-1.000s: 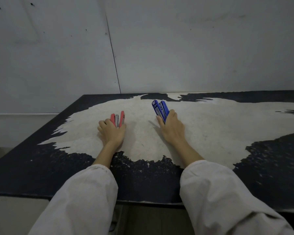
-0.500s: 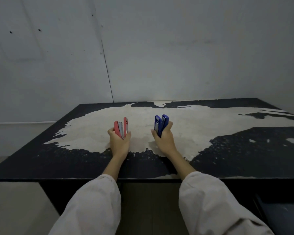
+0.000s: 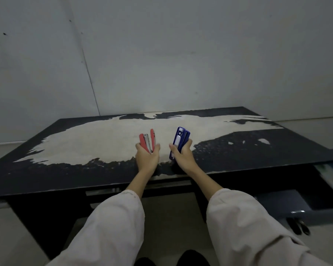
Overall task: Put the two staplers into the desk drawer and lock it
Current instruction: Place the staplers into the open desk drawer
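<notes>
Staplers held above the worn black desk top (image 3: 65,169): red plastic-and-metal stapler (image 3: 147,140) clasped in left hand (image 3: 147,158), blue one (image 3: 180,140) in right hand (image 3: 183,157), both gripped at the rear. Judged rigid, light, hinge-prone; grey open drawer (image 3: 288,206) low right.

grey wall (image 3: 181,54), pale floor (image 3: 8,237), dark shoes (image 3: 192,258), white sleeves (image 3: 112,227)

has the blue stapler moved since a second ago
Yes. The blue stapler, gripped in the right hand, was out over the middle of the desk top a second ago; it now sits back near the desk's front edge, toward the person.
</notes>
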